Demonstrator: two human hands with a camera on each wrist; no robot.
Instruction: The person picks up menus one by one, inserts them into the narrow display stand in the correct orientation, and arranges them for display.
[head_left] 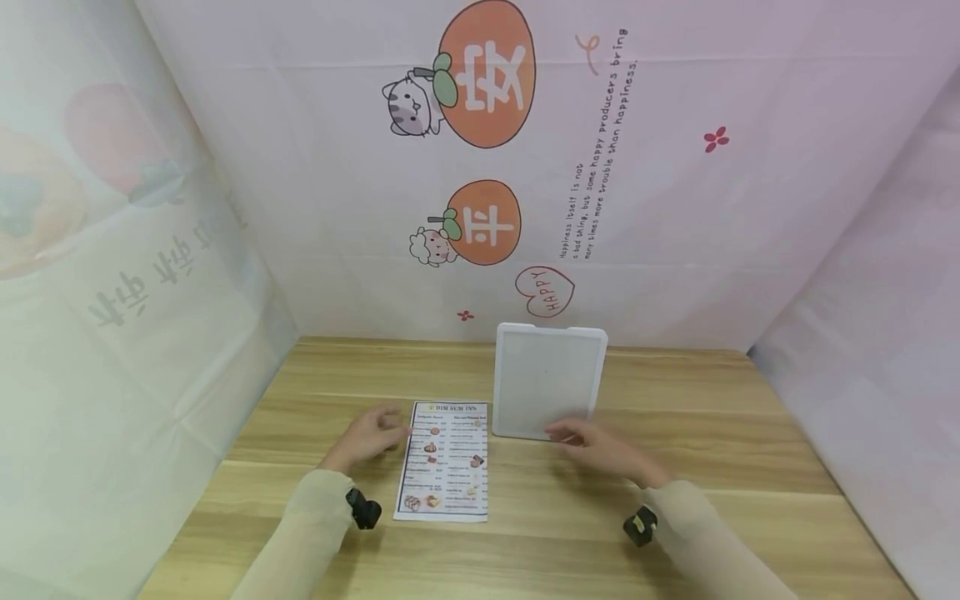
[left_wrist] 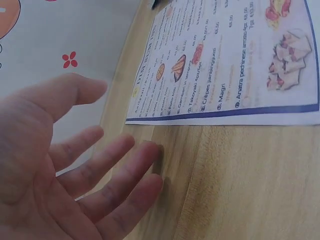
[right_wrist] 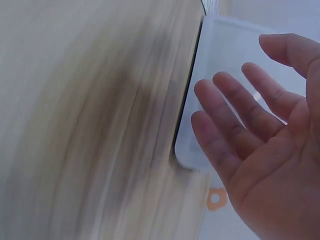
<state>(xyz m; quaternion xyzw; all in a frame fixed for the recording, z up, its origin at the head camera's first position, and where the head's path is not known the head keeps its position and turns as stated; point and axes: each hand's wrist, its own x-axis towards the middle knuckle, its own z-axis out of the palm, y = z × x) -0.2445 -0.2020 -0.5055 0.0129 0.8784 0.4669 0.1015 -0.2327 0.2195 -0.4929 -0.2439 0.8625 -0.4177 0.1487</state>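
- Centrally, low in the head view, a white rectangular paper menu with a dark blue border (head_left: 448, 462) lies flat on a light brown wood-grain table (head_left: 555, 550).
- The bare left hand (head_left: 367, 436), just beside the menu's left edge, holds nothing, fingers loosely bent and spread.
- Right of the menu is a pale grey rectangular panel with a white rim (head_left: 547, 379).
- The bare right hand (head_left: 600, 446) overlaps its lower right corner, fingers relaxed, grasping nothing; contact cannot be told.

The menu (head_left: 444, 461) looks paper, the board (head_left: 547, 375) smooth plastic, the table (head_left: 525, 558) wood.
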